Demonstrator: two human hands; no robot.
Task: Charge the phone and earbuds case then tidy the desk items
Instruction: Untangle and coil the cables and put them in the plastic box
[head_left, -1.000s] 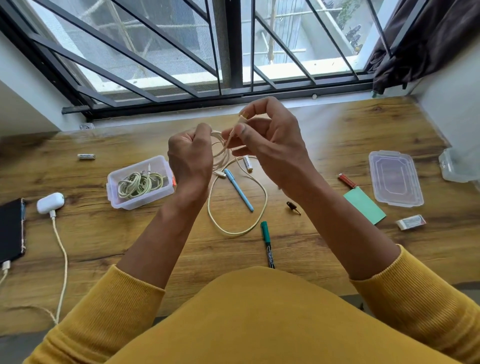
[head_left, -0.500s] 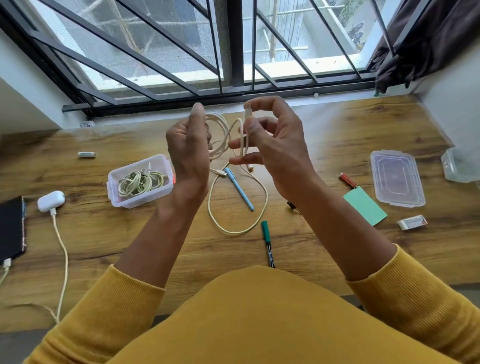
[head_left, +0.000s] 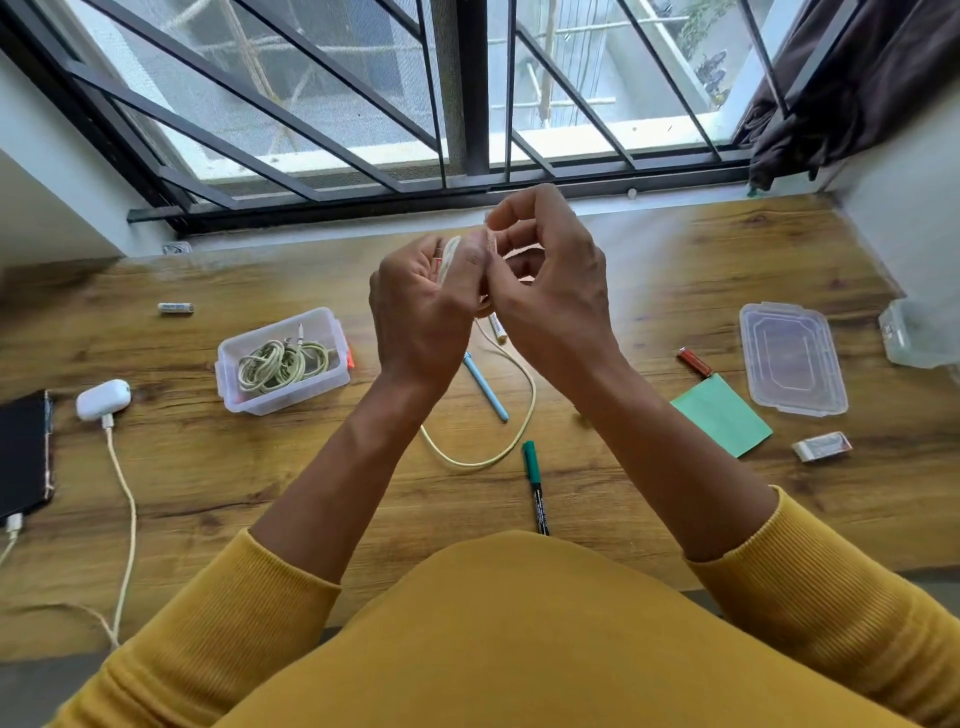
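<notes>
My left hand (head_left: 421, 312) grips a coiled bundle of cream cable above the desk. My right hand (head_left: 550, 291) pinches the same cable beside it, fingers touching the left thumb. The cable's loose loop (head_left: 522, 421) hangs down and lies on the wood. A white earbuds case (head_left: 103, 398) sits at the left with a cable plugged in. The dark phone (head_left: 23, 457) lies at the left edge, also plugged in. A clear box (head_left: 283, 358) holds another coiled cable.
On the desk lie a blue pen (head_left: 485, 387), a green marker (head_left: 535, 486), a green sticky pad (head_left: 719, 415), a clear lid (head_left: 789, 358), an eraser (head_left: 821, 447), a red battery (head_left: 693, 361), a white battery (head_left: 175, 308) and a second clear container (head_left: 919, 335) at the right edge.
My hands have come together and dropped slightly. The wide loops held up between them half a second ago are now bunched tight in my left hand, and the loop on the desk is shorter.
</notes>
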